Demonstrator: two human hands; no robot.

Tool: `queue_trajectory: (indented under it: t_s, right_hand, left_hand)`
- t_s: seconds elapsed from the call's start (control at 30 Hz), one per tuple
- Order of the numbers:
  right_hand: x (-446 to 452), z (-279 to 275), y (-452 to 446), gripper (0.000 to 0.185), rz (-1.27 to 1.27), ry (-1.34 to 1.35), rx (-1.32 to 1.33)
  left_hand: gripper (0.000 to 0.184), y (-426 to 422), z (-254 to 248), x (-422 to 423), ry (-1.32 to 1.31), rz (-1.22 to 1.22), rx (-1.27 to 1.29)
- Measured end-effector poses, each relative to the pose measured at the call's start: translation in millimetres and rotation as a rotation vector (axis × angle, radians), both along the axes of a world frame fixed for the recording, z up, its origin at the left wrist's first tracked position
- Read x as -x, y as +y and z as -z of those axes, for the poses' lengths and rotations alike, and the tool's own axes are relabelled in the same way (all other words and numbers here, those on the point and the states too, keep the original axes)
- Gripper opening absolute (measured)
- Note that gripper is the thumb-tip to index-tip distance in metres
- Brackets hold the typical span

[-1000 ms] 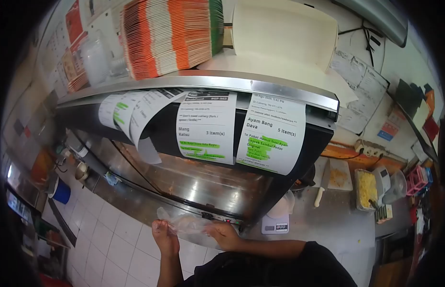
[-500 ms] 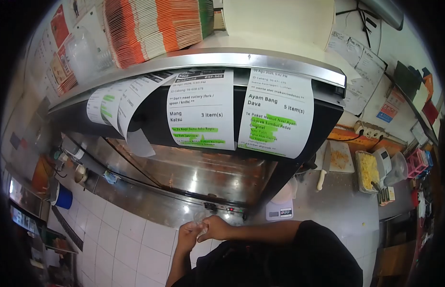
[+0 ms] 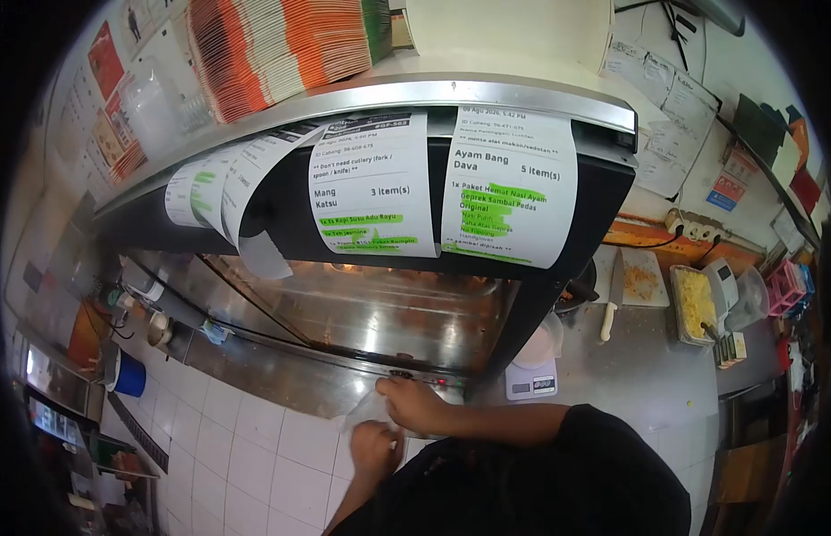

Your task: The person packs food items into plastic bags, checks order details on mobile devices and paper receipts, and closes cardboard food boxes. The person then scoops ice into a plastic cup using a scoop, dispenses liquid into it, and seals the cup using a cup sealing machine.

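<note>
At the bottom centre of the frame, the bag [image 3: 363, 409] is at the two hands, the right hand [image 3: 413, 407] above and right of the left hand [image 3: 373, 445], before the cabinet [image 3: 597, 198]. Slips [image 3: 509, 192] hang across the cabinet's upper front, below cartons [image 3: 286, 45] on its top at upper left. On the counter [image 3: 594, 393] at right stand the scale [image 3: 531, 382] under a bowl [image 3: 538, 344], then knife [image 3: 609, 313], board [image 3: 643, 279] and tub [image 3: 694, 304] rightward; the bucket [image 3: 129, 373] is far left.
</note>
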State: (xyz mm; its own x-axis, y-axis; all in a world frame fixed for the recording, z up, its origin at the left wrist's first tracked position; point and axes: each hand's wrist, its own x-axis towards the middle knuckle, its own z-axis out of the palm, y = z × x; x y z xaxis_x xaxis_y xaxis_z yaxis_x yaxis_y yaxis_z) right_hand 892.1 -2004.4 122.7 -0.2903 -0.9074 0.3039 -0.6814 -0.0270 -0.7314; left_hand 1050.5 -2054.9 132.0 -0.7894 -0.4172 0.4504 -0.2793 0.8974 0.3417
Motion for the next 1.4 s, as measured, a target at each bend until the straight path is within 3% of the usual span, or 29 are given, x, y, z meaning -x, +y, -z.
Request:
queue_trajectory:
  t_s: [0.03, 0.1, 0.17, 0.2, 0.23, 0.3, 0.43, 0.5, 0.57, 0.63, 0.7, 0.83, 0.9, 0.93, 1.0, 1.03, 1.1, 1.13, 1.2, 1.27, 1.33, 1.4]
  right_hand:
    - [-2, -2, 2, 0.011, 0.002, -0.005, -0.001]
    - [-5, -8, 5, 0.010, -0.121, 0.027, -0.088]
    - [-12, -16, 8, 0.012, -0.105, 0.025, -0.067]
    - [-15, -20, 8, 0.011, -0.107, 0.144, -0.072]
    - [-18, -21, 8, 0.011, -0.108, 0.261, -0.078]
    - [-26, -2, 8, 0.012, -0.136, 0.275, -0.064]
    - [-40, 6, 8, 0.012, -0.270, 0.159, -0.271]
    - [-38, 5, 7, 0.012, -0.266, 0.006, -0.316]
    - [-40, 10, 11, 0.012, -0.283, -0.047, -0.242]
    - [-41, 19, 13, 0.013, -0.308, -0.098, -0.177]
    - [-42, 30, 13, 0.015, -0.404, -0.178, -0.013]
    - [-42, 31, 13, 0.016, -0.476, -0.375, 0.019]
    - [-39, 24, 12, 0.012, -0.409, -0.371, -0.137]
    - [-39, 26, 12, 0.012, -0.413, -0.322, -0.087]
    - [-40, 32, 13, 0.013, -0.407, -0.322, -0.069]
    - [-41, 31, 14, 0.013, -0.404, -0.320, -0.052]
    - [-40, 29, 14, 0.014, -0.401, -0.259, -0.084]
    - [-39, 27, 15, 0.015, -0.397, -0.194, -0.113]
    - [-44, 29, 18, 0.016, -0.377, -0.152, -0.042]
    - [-48, 19, 19, 0.017, -0.354, -0.105, 0.031]
    - [-52, 2, 15, 0.015, -0.281, -0.032, 0.288]
    - [-56, 21, 2, 0.013, -0.327, 0.062, 0.241]
  left_hand:
    - [0.021, 8, 0, 4, 0.214, 0.165, -0.077]
    - [0.024, 7, 5, 0, 0.231, 0.100, -0.123]
    - [0.027, -10, 25, -12, 0.041, -0.136, -0.346]
    - [0.037, -25, 30, -19, -0.126, -0.068, -0.530]
    - [0.037, -25, 34, -14, -0.131, -0.067, -0.529]
    - [0.046, -26, 40, 2, 0.830, 0.007, -1.515]
    - [0.049, -30, 77, -12, 1.071, 0.025, -1.676]
    - [0.053, -39, 102, -17, 1.009, 0.008, -1.730]
    - [0.054, -37, 97, -13, 1.042, 0.312, -1.854]
    - [0.055, -32, 85, -9, 0.972, 0.250, -1.716]
    - [0.058, -31, 73, -6, 0.845, 0.182, -1.420]
    - [0.059, -36, 57, -14, 0.942, 0.139, -1.433]
    - [0.063, -32, 52, -12, 0.979, 0.149, -1.513]
    - [0.063, -32, 50, -13, 0.978, 0.150, -1.516]
    - [0.068, -33, 45, -19, 1.166, 0.338, -1.963]
    - [0.068, -32, 40, -17, 1.165, 0.335, -1.965]
    - [0.076, -32, 30, -9, 1.521, -0.152, -2.199]
    - [0.076, -34, 39, -15, 1.526, -0.155, -2.196]
    - [0.083, -42, 63, -25, 1.012, 0.636, -1.967]
    - [0.085, -33, 40, -23, 1.040, 0.583, -1.962]
    - [0.088, -25, 25, -16, 1.072, 0.540, -1.957]
    - [0.083, -17, 22, -13, 0.808, 0.386, -1.494]
